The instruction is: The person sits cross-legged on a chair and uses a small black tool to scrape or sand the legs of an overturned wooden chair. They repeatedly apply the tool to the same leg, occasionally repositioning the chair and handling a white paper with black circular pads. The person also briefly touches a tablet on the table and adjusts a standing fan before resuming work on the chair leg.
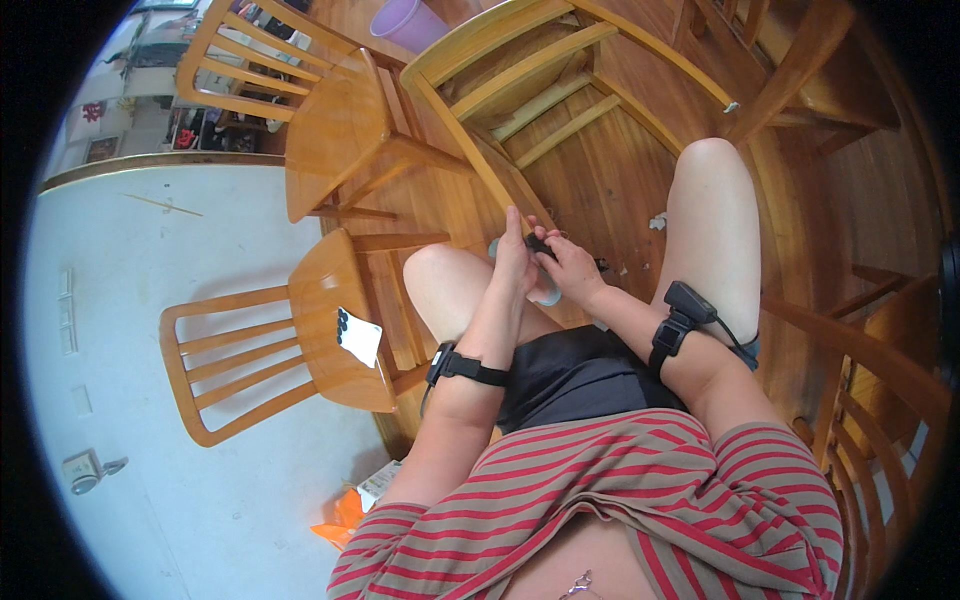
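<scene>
A light-brown wooden chair (590,45) lies tipped over in front of my knees, one leg (470,150) slanting toward me. My left hand (514,258) is closed around the end of that leg, thumb stretched along it. Right beside it, my right hand (572,270) has its fingers curled on a small black object (540,244) against the leg end. Something dark also shows past the right hand's other side; I cannot make out its kind. Another leg of the tipped chair has a whitish bit (732,107) at its tip.
At left, an upright chair (330,290) bears a white sheet (362,345) with black round pieces. Another chair (335,120) stands beyond it, near a purple bin (408,24). More chairs (860,370) crowd the right. An orange bag (340,515) lies by the white wall (120,340).
</scene>
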